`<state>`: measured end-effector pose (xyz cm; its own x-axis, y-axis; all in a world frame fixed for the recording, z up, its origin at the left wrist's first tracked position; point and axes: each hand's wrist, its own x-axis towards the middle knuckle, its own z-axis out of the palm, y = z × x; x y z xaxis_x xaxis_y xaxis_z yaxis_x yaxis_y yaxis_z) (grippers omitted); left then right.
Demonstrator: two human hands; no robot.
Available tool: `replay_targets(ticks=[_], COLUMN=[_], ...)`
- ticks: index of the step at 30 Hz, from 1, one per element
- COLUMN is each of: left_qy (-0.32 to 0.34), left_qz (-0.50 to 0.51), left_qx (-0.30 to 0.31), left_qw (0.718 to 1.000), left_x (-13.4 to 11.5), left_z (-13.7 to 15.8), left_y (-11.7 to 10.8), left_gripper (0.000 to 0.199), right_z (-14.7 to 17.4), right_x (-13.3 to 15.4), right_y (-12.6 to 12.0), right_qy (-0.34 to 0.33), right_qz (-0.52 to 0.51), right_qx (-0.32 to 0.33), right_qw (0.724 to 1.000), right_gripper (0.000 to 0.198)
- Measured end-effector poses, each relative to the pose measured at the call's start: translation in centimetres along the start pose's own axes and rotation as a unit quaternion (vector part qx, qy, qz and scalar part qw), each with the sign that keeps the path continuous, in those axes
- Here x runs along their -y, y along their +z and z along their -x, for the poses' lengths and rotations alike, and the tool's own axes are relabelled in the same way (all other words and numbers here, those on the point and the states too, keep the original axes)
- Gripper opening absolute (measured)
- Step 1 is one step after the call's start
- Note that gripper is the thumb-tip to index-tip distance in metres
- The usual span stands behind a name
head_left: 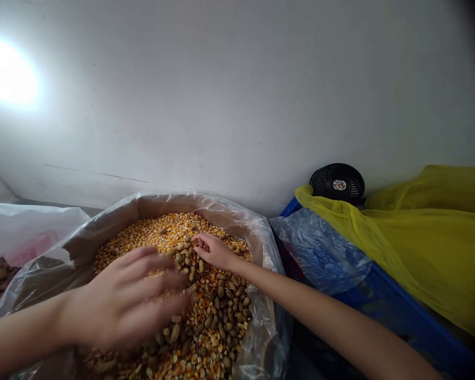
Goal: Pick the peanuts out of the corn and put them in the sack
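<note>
Corn kernels [214,353] and unshelled peanuts [229,306] lie mixed in a large sack lined with clear plastic [267,243]. Over the near left part of the sack is my left hand [130,301], palm down and blurred by motion. Its fingers are stretched out and apart, with nothing seen in them. Deeper in, my right hand [216,253] reaches to a cluster of peanuts at the middle of the corn. Its thumb and index finger are curled towards each other; whatever lies between them is too small to make out.
At the left stands another bag [35,221] with brown pieces in it. To the right is a blue crate [399,295], partly covered by yellow mesh cloth [431,253] and a clear plastic bag [324,248]. A black fan [336,182] rests against the white wall [237,95].
</note>
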<state>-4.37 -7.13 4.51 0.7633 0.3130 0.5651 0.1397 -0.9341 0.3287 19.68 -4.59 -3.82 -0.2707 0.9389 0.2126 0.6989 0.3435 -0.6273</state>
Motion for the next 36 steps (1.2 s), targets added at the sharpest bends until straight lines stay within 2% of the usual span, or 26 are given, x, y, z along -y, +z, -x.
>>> replay_targets(ticks=[1,3,5,7,9,11,13,14,15,17,18,19,20,21,22,23,25,26,27,28,30,32,33,34,35,36], left_qy=[-0.014,-0.132,-0.239,-0.291,-0.315,-0.34,-0.381,-0.406,-0.43,-0.466,-0.474,-0.477,-0.477,-0.475,-0.474,-0.468,-0.43,-0.395,-0.355,-0.318,-0.275,-0.291,-0.318,-0.352,-0.389,-0.422], left_qz=[-0.032,-0.084,-0.072,-0.035,0.014,0.076,0.181,0.252,0.333,0.488,0.546,0.586,0.607,0.605,0.579,0.529,0.368,0.275,0.191,0.125,0.052,0.056,0.091,0.15,0.229,0.318], left_qx=[0.047,0.079,0.117,0.142,0.134,0.087,0.023,-0.016,-0.055,-0.12,-0.14,-0.149,-0.144,-0.127,-0.103,-0.073,0.002,0.04,0.074,0.104,0.145,0.16,0.152,0.129,0.09,0.04], left_qw=[0.998,0.985,0.961,0.945,0.94,0.933,0.907,0.878,0.837,0.728,0.676,0.638,0.62,0.626,0.655,0.704,0.824,0.875,0.912,0.934,0.949,0.942,0.931,0.915,0.888,0.848], left_x=[1.4,4.2,6.2,7.2,7.3,7.1,7.0,7.1,7.2,7.4,7.6,7.7,7.8,7.9,7.9,8.0,8.1,8.1,8.2,8.3,8.6,8.8,8.8,8.9,9.0,9.1], left_z=[-0.7,-1.1,-0.6,0.2,0.7,0.7,0.4,0.2,0.1,-0.1,-0.1,-0.1,-0.1,-0.2,-0.3,-0.6,-1.3,-1.7,-2.2,-2.7,-3.5,-4.0,-4.2,-4.3,-4.4,-4.5], left_y=[0.4,1.8,3.3,4.4,4.9,4.9,4.7,4.5,4.4,4.1,4.0,3.9,3.8,3.7,3.6,3.6,3.8,4.0,4.2,4.6,5.3,5.8,5.9,5.9,5.7,5.4], left_gripper=[0.026,0.033,0.036,0.035,0.031,0.027,0.024,0.022,0.02,0.018,0.018,0.019,0.018,0.016,0.016,0.017,0.021,0.023,0.026,0.027,0.024,0.019,0.018,0.018,0.018,0.017], right_z=[0.1,0.4,0.6,0.6,0.5,0.4,0.5,0.6,0.8,1.0,1.0,1.0,0.9,0.8,0.6,0.5,0.2,0.1,0.0,-0.1,-0.1,-0.1,-0.2,-0.2,-0.3,-0.3], right_x=[-0.1,-0.3,-0.5,-0.5,-0.4,-0.1,0.1,0.2,0.3,0.3,0.3,0.3,0.4,0.5,0.7,0.9,1.5,1.7,2.0,2.2,2.3,2.2,2.0,1.8,1.6,1.4], right_y=[0.0,0.2,0.2,0.3,0.1,-0.3,-0.9,-1.2,-1.5,-2.1,-2.3,-2.4,-2.4,-2.3,-2.2,-2.0,-1.5,-1.3,-1.1,-0.9,-0.8,-1.0,-1.3,-1.6,-1.9,-2.1], right_qy=[0.007,0.033,0.061,0.087,0.111,0.155,0.218,0.245,0.265,0.275,0.273,0.273,0.273,0.269,0.258,0.236,0.157,0.11,0.07,0.041,0.028,0.065,0.096,0.13,0.161,0.187], right_qz=[0.007,0.015,0.006,-0.017,-0.053,-0.116,-0.239,-0.318,-0.397,-0.517,-0.543,-0.544,-0.523,-0.481,-0.419,-0.344,-0.18,-0.11,-0.056,-0.02,0.002,-0.054,-0.119,-0.203,-0.297,-0.385], right_qx=[0.006,0.009,0.015,0.021,0.018,-0.002,-0.031,-0.044,-0.05,-0.044,-0.036,-0.026,-0.013,0.002,0.02,0.04,0.069,0.073,0.073,0.071,0.066,0.058,0.047,0.033,0.017,0.004], right_qw=[1.0,0.999,0.998,0.996,0.992,0.981,0.946,0.915,0.877,0.809,0.793,0.793,0.807,0.834,0.87,0.908,0.969,0.985,0.993,0.996,0.997,0.995,0.987,0.97,0.941,0.904], right_gripper=[0.026,0.023,0.016,0.01,0.007,0.007,0.009,0.011,0.012,0.014,0.012,0.011,0.012,0.014,0.016,0.016,0.017,0.018,0.02,0.021,0.016,0.01,0.01,0.012,0.014,0.016])
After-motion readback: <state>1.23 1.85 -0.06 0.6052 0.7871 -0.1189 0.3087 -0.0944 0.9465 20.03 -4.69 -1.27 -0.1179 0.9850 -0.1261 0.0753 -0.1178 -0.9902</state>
